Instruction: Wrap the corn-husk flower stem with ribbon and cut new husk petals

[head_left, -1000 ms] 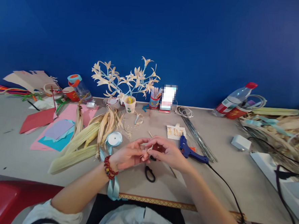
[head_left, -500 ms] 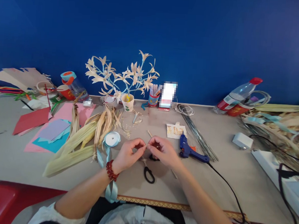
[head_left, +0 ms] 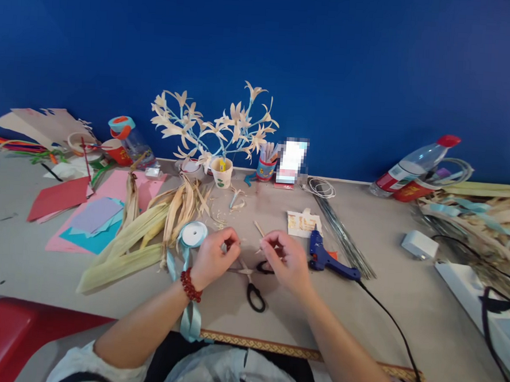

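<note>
My left hand (head_left: 217, 256), with a red bead bracelet (head_left: 190, 285) at the wrist, is closed in a pinch; whatever lies between its fingertips is too small to make out. Across a short gap, my right hand (head_left: 288, 263) pinches a thin pale strip (head_left: 259, 251), of which only a tip shows. Below and between the hands lie open scissors (head_left: 256, 297) with black handles, partly covered by the right hand. A thin pale stick (head_left: 258, 228) lies on the table just beyond the right fingers. Left of my left hand is a roll of light blue ribbon (head_left: 193, 234).
Dried corn husks (head_left: 125, 258) and coloured paper (head_left: 95, 216) spread to the left. Pale flowers stand in a paper cup (head_left: 221, 174) at the back. On the right are a blue glue gun (head_left: 331, 259) with its cord, metal wires (head_left: 342, 237) and a power strip (head_left: 468, 308).
My hands, whose fingertips met half a second ago, have moved apart, the left one leftward and the right one rightward. More of the scissors now shows. The view has shifted slightly.
</note>
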The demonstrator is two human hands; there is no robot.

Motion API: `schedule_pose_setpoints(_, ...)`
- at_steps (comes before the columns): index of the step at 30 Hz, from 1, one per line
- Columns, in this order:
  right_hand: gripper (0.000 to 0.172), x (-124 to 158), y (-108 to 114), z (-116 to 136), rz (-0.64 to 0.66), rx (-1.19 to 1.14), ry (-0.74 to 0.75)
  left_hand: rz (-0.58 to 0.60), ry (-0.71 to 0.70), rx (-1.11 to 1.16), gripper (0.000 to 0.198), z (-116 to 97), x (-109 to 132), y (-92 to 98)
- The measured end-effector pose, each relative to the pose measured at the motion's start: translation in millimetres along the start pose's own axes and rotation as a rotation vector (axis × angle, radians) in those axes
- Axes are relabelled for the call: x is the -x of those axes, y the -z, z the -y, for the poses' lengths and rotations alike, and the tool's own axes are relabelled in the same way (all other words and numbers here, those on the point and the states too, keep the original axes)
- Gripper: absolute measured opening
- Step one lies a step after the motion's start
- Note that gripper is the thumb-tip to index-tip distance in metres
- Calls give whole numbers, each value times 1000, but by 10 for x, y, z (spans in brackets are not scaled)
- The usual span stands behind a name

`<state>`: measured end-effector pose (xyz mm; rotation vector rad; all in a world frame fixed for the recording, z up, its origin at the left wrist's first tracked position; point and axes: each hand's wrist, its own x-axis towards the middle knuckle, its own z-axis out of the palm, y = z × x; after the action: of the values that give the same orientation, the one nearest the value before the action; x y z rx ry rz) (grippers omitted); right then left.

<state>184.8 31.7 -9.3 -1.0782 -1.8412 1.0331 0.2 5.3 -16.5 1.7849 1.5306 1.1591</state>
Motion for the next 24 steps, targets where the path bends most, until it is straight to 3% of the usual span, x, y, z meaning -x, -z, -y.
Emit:
schedule_pose_setpoints(6,9,1,-108,-25,96,4,-26,81,1,67,12,-119,30,-36)
schedule_pose_setpoints(13,10,71,-102,-3,-55,190,177,25,0,16,11,-51,15,-45)
schedule_pose_setpoints(17,14,67,-68,0,-159,20,86,-30,58,104,14,2,-15,25)
schedule_pose_setpoints(20,16,52,-90,-11,-104,-65,15,44,-2,174,12,-70,1,22)
schedule_pose_setpoints(24,14,49,-141,-26,-49,-52,48,80,-81,92,12,-169,37,-46)
